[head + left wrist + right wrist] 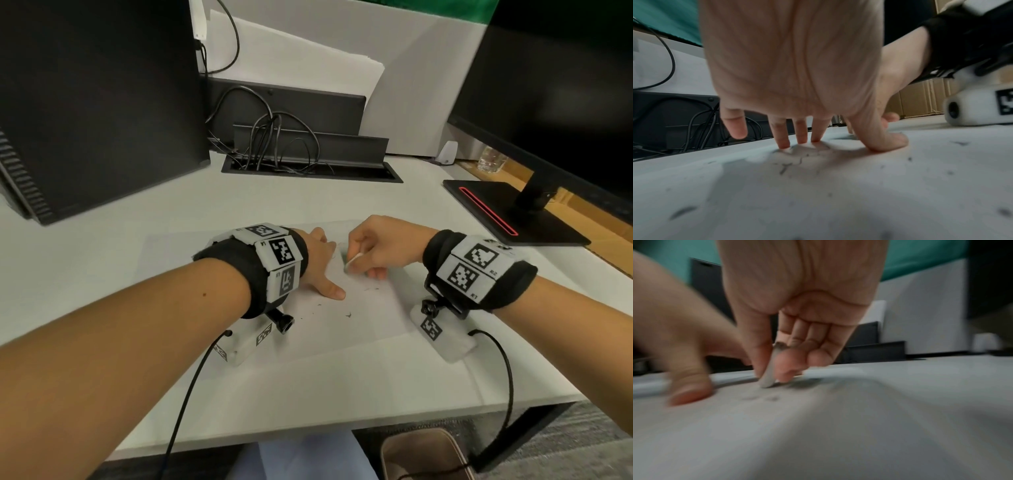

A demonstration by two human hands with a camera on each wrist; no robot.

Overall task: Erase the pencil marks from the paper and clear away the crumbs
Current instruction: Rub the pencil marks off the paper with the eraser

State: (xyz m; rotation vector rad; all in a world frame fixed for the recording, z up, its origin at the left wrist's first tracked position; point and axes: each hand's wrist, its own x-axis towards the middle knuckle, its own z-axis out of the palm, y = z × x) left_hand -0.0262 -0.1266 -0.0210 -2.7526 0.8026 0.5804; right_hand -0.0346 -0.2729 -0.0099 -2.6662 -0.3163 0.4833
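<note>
A white sheet of paper (pixel 370 308) lies on the desk in front of me, with dark eraser crumbs (pixel 348 314) scattered over it. My left hand (pixel 322 263) presses flat on the paper, fingers straight and spread (pixel 785 139), thumb down (pixel 888 141). My right hand (pixel 373 250) pinches a small white eraser (pixel 352 263) between thumb and fingers, its lower end on the paper. The right wrist view is blurred; there the eraser (pixel 769 369) touches the sheet beside grey pencil marks (pixel 807 382). Crumbs (pixel 785 167) also lie beneath my left palm.
A black computer tower (pixel 96 102) stands at the back left. A cable tray with tangled black cables (pixel 274 144) sits behind the paper. A monitor on a black stand (pixel 513 212) is at the right. The desk's front edge (pixel 308 435) is close to me.
</note>
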